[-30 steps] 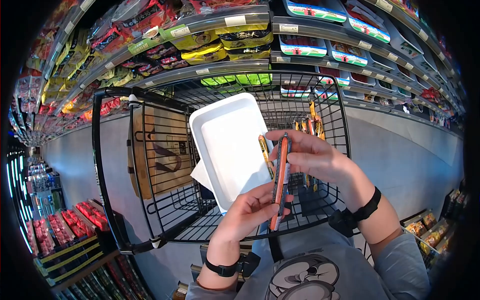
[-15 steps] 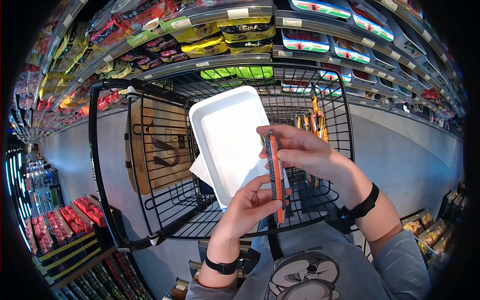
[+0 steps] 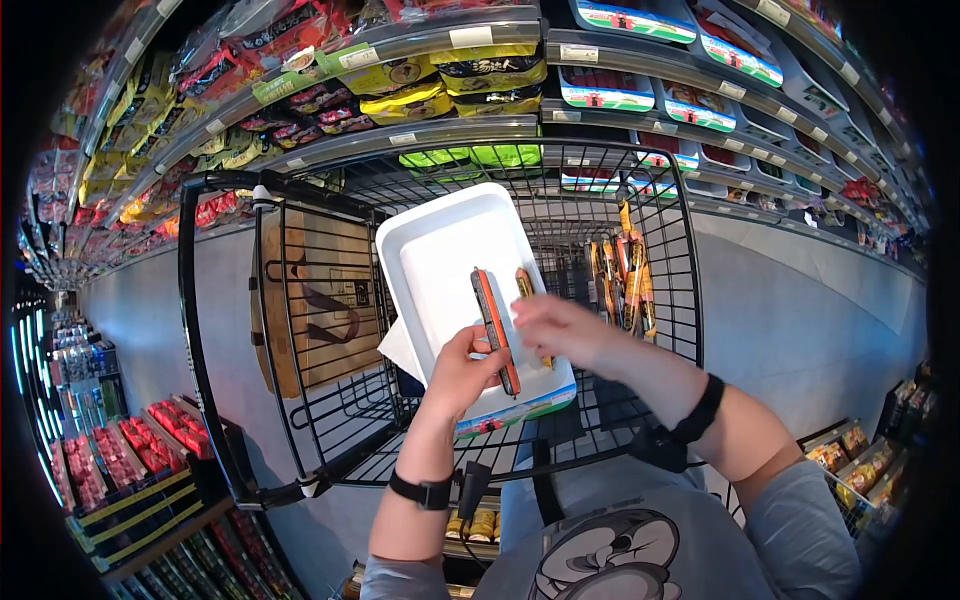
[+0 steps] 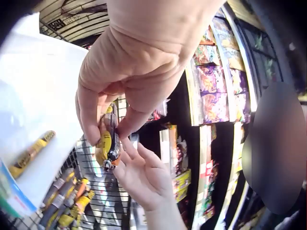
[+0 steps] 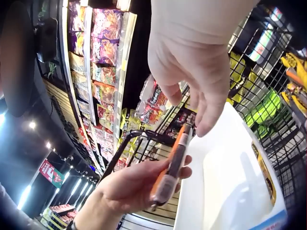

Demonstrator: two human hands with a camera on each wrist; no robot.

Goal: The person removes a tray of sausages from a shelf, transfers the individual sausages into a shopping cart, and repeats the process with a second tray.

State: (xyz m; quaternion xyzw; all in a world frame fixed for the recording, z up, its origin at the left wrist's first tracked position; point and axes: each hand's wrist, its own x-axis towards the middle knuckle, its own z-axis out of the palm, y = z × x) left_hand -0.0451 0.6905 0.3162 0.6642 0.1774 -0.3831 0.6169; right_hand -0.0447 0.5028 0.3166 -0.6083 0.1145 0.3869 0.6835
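Observation:
My left hand pinches a wrapped sausage stick, orange-red with black edges, by its lower half. The stick slants over a deep white tray in the head view. To its right, my right hand holds nothing, its fingers slightly bent and apart from the stick. Partly hidden behind that hand, a yellow-and-dark sausage stick lies along the tray's right side. From the right wrist, the held stick shows upright in the left fingers, just below the right fingertips.
The tray sits in a black wire shopping cart. Several yellow sausage sticks stand at the cart's right end, and a brown paper bag is at its left. Shelves with yellow noodle packs rise beyond the cart.
Both hands held the sausage stick earlier; the right has let go and opened. My left hand has carried the stick left, farther over the tray.

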